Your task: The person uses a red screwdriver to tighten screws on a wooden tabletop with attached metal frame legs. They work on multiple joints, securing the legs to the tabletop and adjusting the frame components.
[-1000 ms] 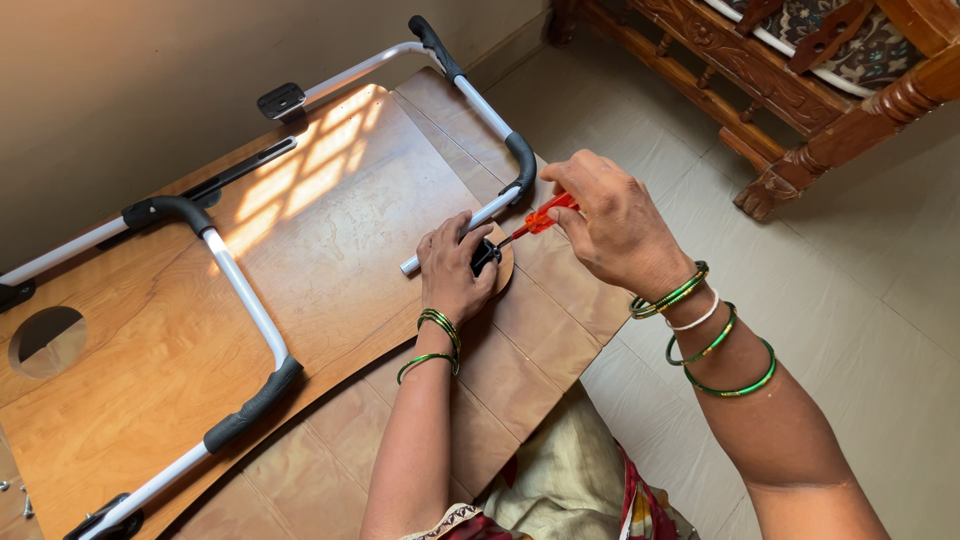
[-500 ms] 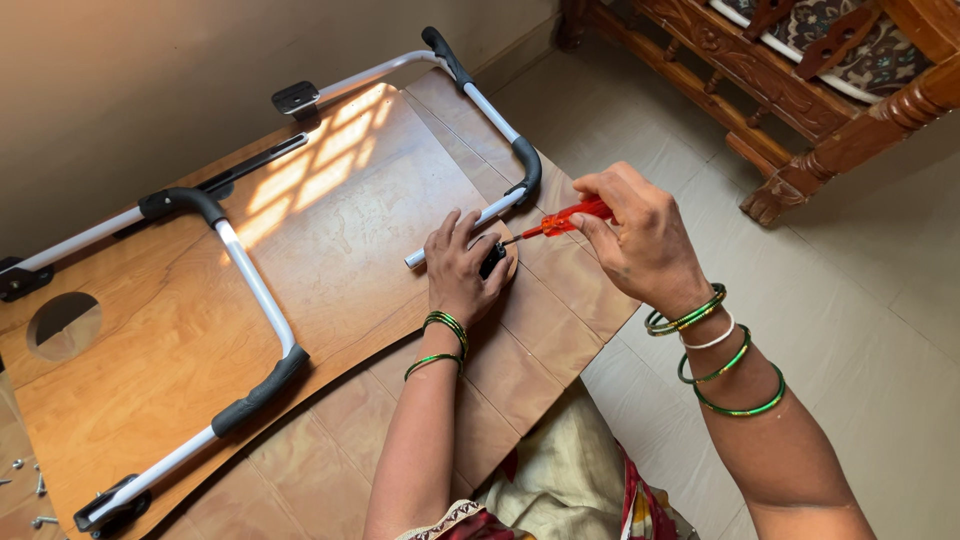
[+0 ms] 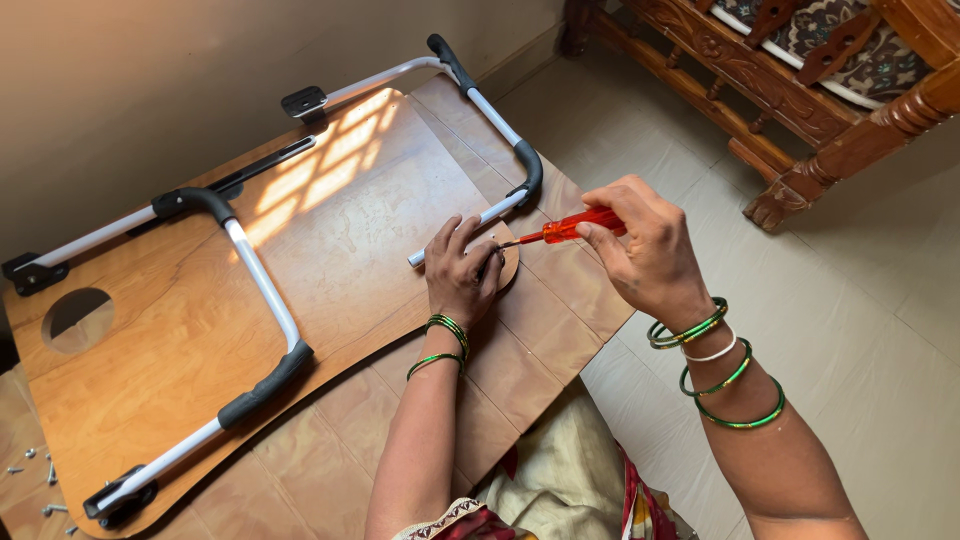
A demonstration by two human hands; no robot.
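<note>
A wooden folding table top (image 3: 170,340) lies upside down on flattened cardboard (image 3: 540,330). Two white metal legs with black grips rest on it: the right leg (image 3: 495,120) and the left leg (image 3: 265,300). My left hand (image 3: 462,272) presses down on a small black part at the free end of the right leg, near the board's corner. My right hand (image 3: 645,245) grips a red-handled screwdriver (image 3: 570,229), its tip pointing left into the spot under my left fingers.
Several loose screws (image 3: 35,470) lie at the lower left beside the board. A carved wooden sofa (image 3: 830,90) stands at the upper right on the tiled floor (image 3: 880,320). A wall (image 3: 150,70) runs behind the board. The board has a round cutout (image 3: 78,315).
The view has shifted slightly. My right hand has drawn a little to the right with the screwdriver; my left hand stays pressed on the leg's end.
</note>
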